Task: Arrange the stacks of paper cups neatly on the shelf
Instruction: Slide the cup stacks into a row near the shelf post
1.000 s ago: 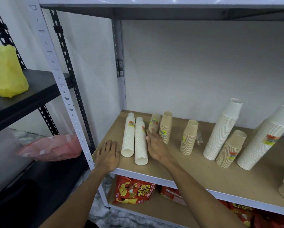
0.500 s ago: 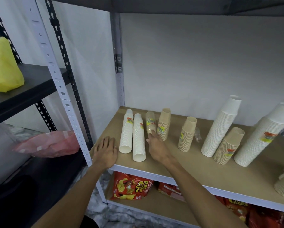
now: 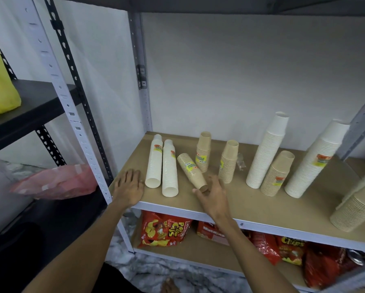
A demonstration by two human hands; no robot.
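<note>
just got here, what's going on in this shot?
A person is sorting paper cup stacks on the wooden shelf. The right hand grips the near end of a tan stack lying on its side, angled across the board. The left hand rests flat on the shelf's front corner, beside two white stacks that also lie down. Further right, more stacks stand upright.

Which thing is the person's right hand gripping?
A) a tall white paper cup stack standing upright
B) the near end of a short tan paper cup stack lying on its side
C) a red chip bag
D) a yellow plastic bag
B: the right hand curls its fingers round the near end of the short tan paper cup stack, which lies on the wooden shelf.
</note>
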